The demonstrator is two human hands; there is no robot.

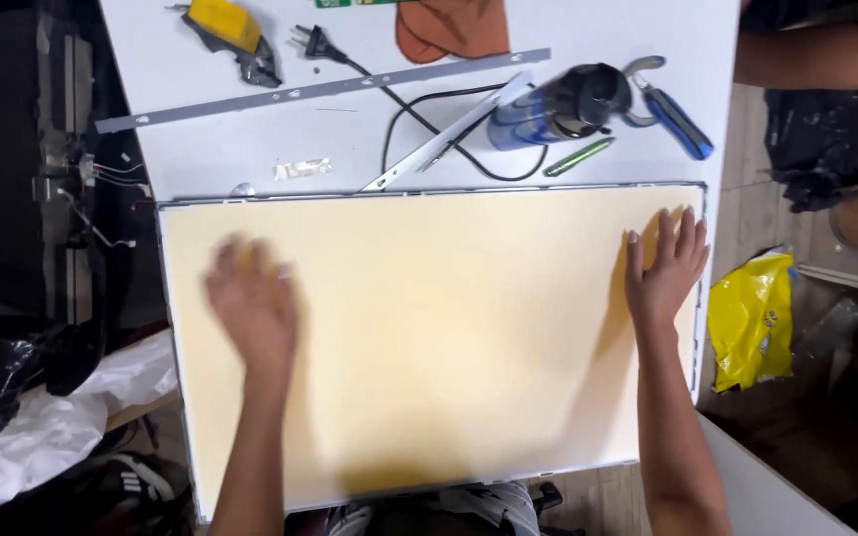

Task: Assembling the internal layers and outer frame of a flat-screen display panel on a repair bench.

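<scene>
A large pale cream sheet (439, 328) lies flat in a thin grey frame on the white table (201, 149). My left hand (250, 303) rests palm down on the sheet's left part, fingers spread and blurred by motion. My right hand (665, 263) lies flat near the sheet's right edge, fingers apart. Neither hand holds anything.
Behind the sheet lie a long grey metal strip (320, 89), a blue-black heat gun (558, 109) with a black cord, blue-handled pliers (672, 109), a green pen (580, 157), a yellow tool (230, 35) and an orange cloth (454, 28). A yellow bag (752, 318) sits at right. Another person's arm (816, 60) shows top right.
</scene>
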